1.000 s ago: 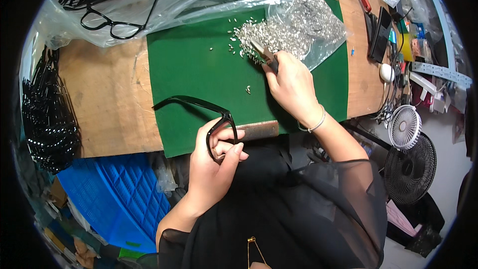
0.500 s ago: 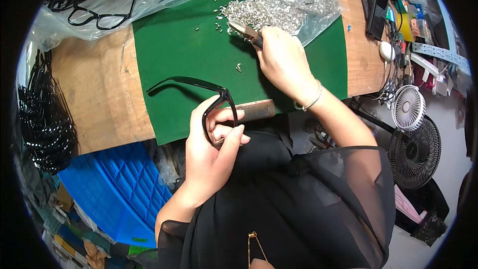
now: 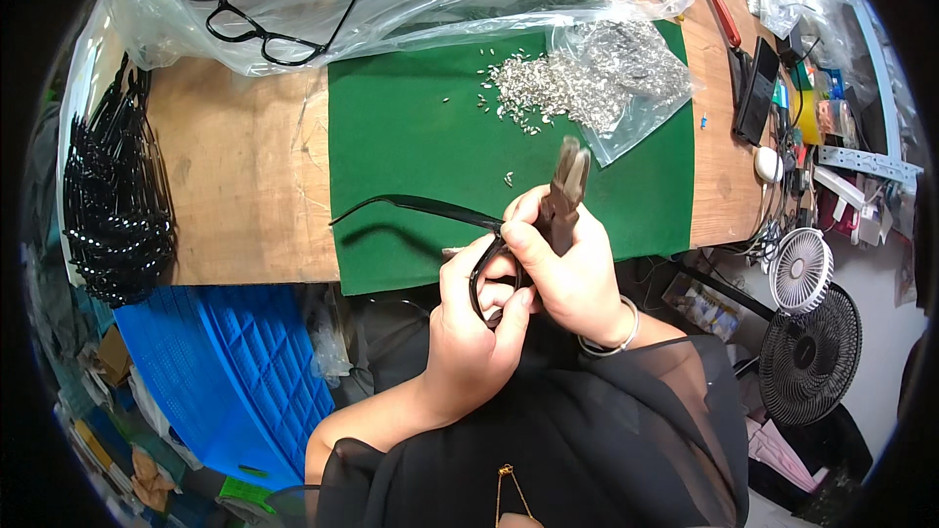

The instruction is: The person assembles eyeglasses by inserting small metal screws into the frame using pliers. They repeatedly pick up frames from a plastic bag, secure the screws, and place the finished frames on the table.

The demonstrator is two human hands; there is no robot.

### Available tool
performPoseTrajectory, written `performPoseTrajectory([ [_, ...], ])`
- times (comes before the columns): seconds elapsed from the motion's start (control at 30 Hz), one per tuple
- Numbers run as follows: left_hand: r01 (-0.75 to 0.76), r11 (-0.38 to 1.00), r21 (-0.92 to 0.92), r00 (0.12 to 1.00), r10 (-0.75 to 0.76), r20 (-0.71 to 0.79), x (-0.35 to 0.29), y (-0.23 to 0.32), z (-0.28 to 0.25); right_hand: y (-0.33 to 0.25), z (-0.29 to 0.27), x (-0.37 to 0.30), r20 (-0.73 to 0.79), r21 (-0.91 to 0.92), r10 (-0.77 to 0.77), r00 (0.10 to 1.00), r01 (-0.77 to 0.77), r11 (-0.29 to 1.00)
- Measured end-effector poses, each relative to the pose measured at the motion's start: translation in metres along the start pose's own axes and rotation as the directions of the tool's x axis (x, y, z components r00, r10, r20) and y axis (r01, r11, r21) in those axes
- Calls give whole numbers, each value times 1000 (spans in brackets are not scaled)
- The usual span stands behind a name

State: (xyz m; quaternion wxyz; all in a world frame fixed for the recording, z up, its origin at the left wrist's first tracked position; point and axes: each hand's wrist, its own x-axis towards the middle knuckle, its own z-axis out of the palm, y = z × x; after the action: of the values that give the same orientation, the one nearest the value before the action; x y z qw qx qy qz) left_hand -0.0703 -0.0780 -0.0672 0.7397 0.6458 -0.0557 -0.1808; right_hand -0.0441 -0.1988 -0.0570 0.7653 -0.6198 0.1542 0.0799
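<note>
My left hand [image 3: 469, 357] grips the front of a black eyeglass frame [image 3: 421, 203], one temple of which stretches out to the left over the green mat [image 3: 391, 117]. Close against it, my right hand [image 3: 585, 279] holds a pair of pliers [image 3: 569, 176] in the palm, jaws pointing up and away. The right thumb and forefinger pinch at the frame's hinge corner; whether a small piece sits between them is hidden. Beyond the hands lies a heap of tiny silver metal parts [image 3: 533, 88], spilling from a clear plastic bag [image 3: 626, 78]. A few loose parts [image 3: 509, 178] lie nearer.
Another black eyeglass frame [image 3: 293, 61] rests on clear plastic sheeting [image 3: 421, 15] at the back left. A bundle of glossy black temples [image 3: 117, 205] hangs over the table's left end. A blue crate [image 3: 245, 372] stands below. At right are a phone [image 3: 756, 98], cables and fans [image 3: 810, 352].
My right hand has drawn back from the metal parts to the eyeglass frame, still holding the pliers, their jaws now turned away. My left hand has shifted right with the frame. The view has shifted slightly.
</note>
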Motion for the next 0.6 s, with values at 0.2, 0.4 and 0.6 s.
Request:
performPoseTrajectory([
  [0.2, 98, 994, -54, 995, -96, 36, 3, 5, -7, -13, -6, 5, 119, 96, 251, 961, -263, 960],
  [0.4, 206, 938, -279, 977, -180, 118, 6, 22, -14, -22, -4, 2, 137, 97, 240, 961, -254, 962],
  [0.6, 335, 883, -327, 939, -287, 187, -5, 50, -44, -22, -32, 5, 388, -365, -162, 907, 313, 877],
])
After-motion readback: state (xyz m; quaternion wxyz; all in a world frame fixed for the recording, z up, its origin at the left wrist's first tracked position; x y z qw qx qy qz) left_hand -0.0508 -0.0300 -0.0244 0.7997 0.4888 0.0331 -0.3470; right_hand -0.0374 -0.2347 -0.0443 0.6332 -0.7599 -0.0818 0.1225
